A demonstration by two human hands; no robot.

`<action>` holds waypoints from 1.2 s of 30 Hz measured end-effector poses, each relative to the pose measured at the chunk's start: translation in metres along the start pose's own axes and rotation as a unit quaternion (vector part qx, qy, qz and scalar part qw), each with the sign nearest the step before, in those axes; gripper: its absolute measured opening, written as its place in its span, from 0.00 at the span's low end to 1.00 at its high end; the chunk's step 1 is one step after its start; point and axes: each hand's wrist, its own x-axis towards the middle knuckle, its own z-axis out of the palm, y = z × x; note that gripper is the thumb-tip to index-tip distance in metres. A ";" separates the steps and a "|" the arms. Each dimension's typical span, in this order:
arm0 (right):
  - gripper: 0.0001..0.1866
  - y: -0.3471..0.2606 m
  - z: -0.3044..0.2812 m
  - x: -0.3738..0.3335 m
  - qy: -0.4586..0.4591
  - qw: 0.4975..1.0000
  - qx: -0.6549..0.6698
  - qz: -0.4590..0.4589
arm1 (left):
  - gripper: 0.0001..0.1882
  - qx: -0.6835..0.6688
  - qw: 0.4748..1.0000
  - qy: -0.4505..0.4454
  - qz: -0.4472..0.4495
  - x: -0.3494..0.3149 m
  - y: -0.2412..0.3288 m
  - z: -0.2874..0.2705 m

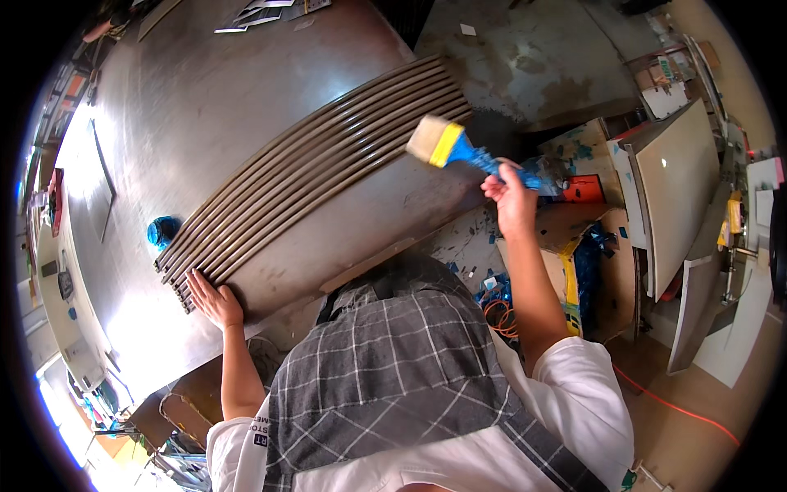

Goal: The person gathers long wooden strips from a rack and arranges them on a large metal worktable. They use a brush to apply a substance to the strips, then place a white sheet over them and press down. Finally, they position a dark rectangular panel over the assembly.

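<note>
Several long, thin metal rods [328, 148] lie side by side on the metal-topped table [221, 90], slanting from near left to far right. My left hand [215, 303] lies flat with its fingers stretched out, against the near-left ends of the rods. In my right hand [514, 197] is a wide paintbrush [447, 143], its handle wrapped in blue and a yellow band below the pale bristles. The brush is raised near the right part of the rods. Beside their left ends sits a roll of blue material [163, 230].
Papers [266, 12] lie at the table's far edge. To the right stand a cardboard box [607, 279] with blue film and large leaning panels [676, 193]. An orange cord [676, 407] runs across the floor at the lower right.
</note>
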 end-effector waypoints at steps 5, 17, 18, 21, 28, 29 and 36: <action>0.11 -0.014 -0.040 0.047 0.130 0.987 -0.028 -0.093 | 0.37 -0.002 1.000 0.005 -0.001 0.000 0.004 -0.004; 0.17 -0.015 0.080 -0.032 -0.229 0.659 -0.554 -0.454 | 0.38 -0.012 1.000 -0.018 -0.016 0.001 0.004 -0.007; 0.17 -0.008 0.087 -0.044 -0.270 0.665 -0.521 -0.462 | 0.38 -0.013 1.000 -0.021 -0.018 0.001 0.005 -0.007; 0.15 0.002 0.104 -0.056 -0.315 0.786 -0.362 -0.391 | 0.37 -0.009 1.000 -0.020 -0.015 -0.001 0.002 -0.006; 0.11 -0.028 0.024 0.086 0.020 0.979 -0.145 -0.139 | 0.37 -0.012 1.000 -0.009 -0.010 0.000 0.003 -0.006; 0.11 -0.039 0.028 0.089 0.034 0.966 -0.179 -0.184 | 0.37 -0.012 1.000 -0.009 -0.011 -0.001 0.003 -0.006; 0.12 -0.045 0.101 0.059 -0.073 0.702 -0.526 -0.474 | 0.37 -0.009 1.000 -0.012 -0.019 -0.001 0.003 -0.006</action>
